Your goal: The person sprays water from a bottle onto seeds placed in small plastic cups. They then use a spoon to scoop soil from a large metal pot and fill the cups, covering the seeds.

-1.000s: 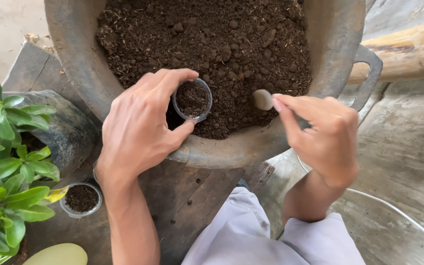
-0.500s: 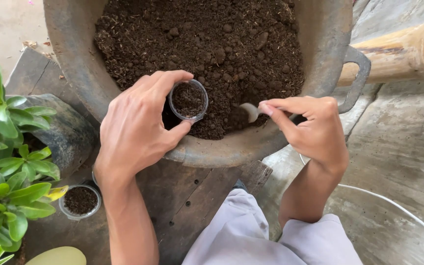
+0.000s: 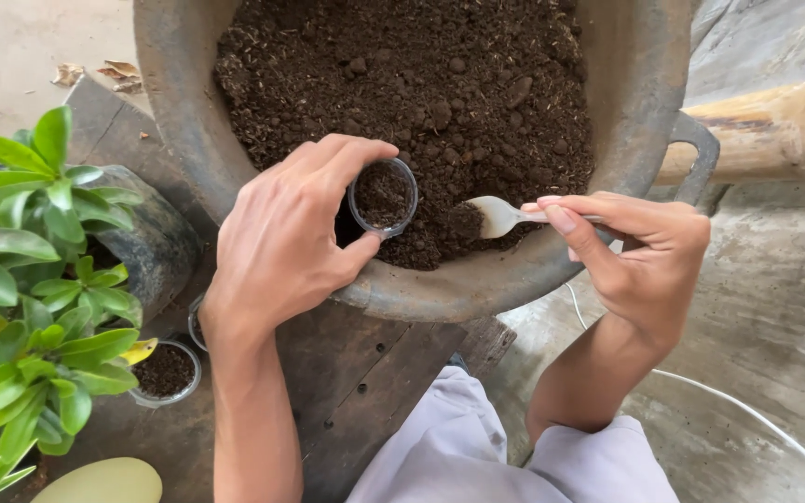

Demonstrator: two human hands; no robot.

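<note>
The left hand [image 3: 281, 247] gripped a small clear plastic cup [image 3: 383, 197], partly filled with dark soil, its fingers [image 3: 351, 154] curled around the rim, holding it above the near edge of a large grey metal basin [image 3: 188, 121] full of dark soil [image 3: 402, 84]. Just right of the cup, the right hand [image 3: 640, 251] pinched a white plastic spoon [image 3: 496, 216], its bowl loaded with soil. At the left stood a green leafy plant [image 3: 20, 279], with 1 more soil-filled clear cup [image 3: 165, 373] beside it on the dark wooden tabletop [image 3: 347, 382].

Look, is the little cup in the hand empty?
No, the small clear cup held by the left hand already has dark soil in it, and the spoon in the right hand carries more.
</note>
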